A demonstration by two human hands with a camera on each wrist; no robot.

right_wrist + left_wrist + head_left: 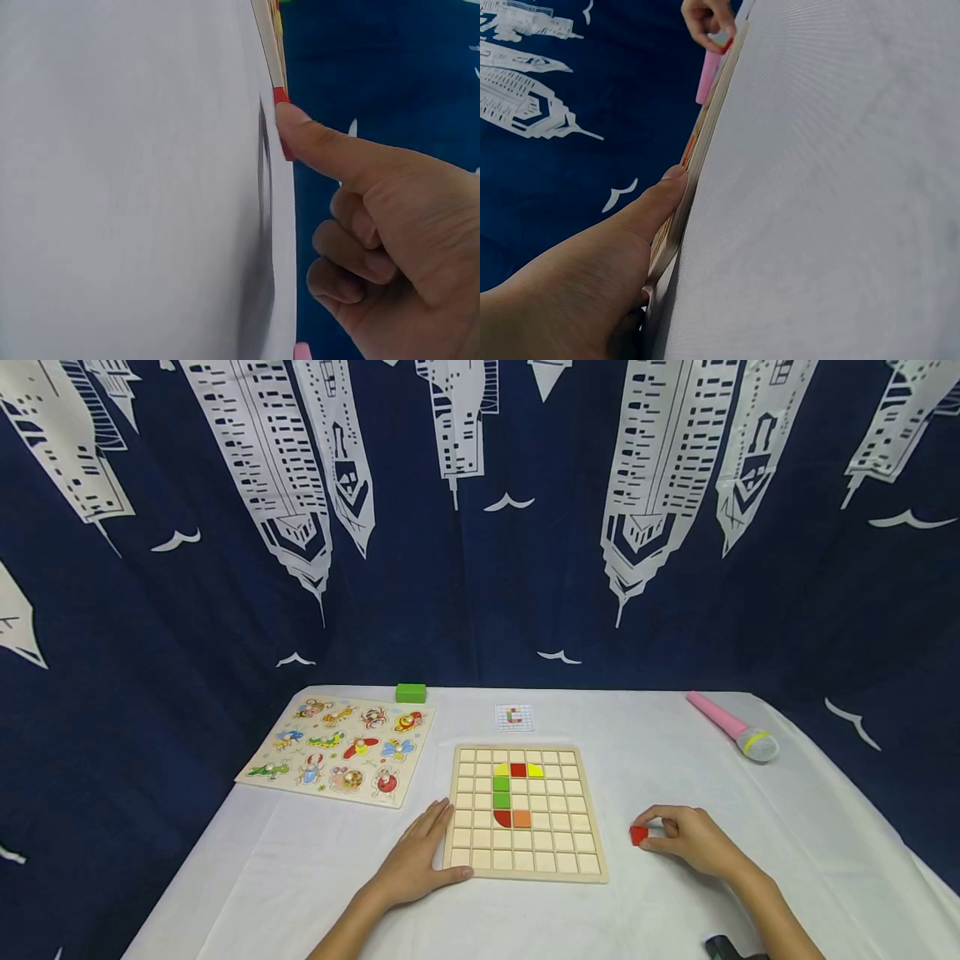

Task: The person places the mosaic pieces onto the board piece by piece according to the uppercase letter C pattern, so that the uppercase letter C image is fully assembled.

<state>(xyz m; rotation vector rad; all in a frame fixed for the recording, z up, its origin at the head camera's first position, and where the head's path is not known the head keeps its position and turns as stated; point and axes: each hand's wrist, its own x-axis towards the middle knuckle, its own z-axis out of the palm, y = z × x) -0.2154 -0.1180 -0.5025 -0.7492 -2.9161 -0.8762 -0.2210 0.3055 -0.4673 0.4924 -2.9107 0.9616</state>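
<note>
Between the thumb and fingertips of my right hand (693, 842) a small red block (638, 835) is pinched, to the right of a wooden grid board (555, 875). The right wrist view shows the thumb over that block (283, 135), with the other fingers curled. My left hand (416, 860) rests at the board's left edge, fingers fairly straight and thumb at the near left corner. Several coloured pieces lie in the grid: a red square (517, 770) between two yellow pieces, two green squares (501, 784) in a column, a rounded dark red piece (502, 819) and an orange square (521, 819).
Behind the board lies a small card (514, 718) with a coloured grid pattern. At the left is an insect picture puzzle (337, 745), with a green block (410, 693) at its far edge. A pink toy microphone (731, 727) lies at the far right of the white-covered table (300, 852).
</note>
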